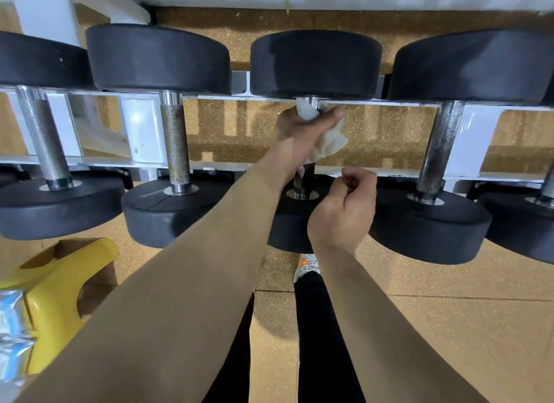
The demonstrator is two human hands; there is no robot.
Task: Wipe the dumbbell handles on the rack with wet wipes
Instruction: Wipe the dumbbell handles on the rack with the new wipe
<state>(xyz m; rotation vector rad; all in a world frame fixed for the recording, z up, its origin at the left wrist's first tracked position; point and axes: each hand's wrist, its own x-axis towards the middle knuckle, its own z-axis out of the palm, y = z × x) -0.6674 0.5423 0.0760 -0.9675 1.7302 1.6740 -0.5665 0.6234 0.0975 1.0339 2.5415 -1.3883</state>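
Note:
Several black dumbbells lie across a white rack, their steel handles running away from me. My left hand grips the handle of the middle dumbbell near its far end, with a white wet wipe wrapped around the bar under the fingers. The wipe's loose end hangs out to the right. My right hand hovers over the near weight of the same dumbbell, fingers curled, holding nothing. Most of that handle is hidden by the left hand.
Neighbouring dumbbell handles stand at left and right. A yellow stool sits at the lower left with a pack of wipes on it. My shoe and dark trouser legs are below, on speckled tan flooring.

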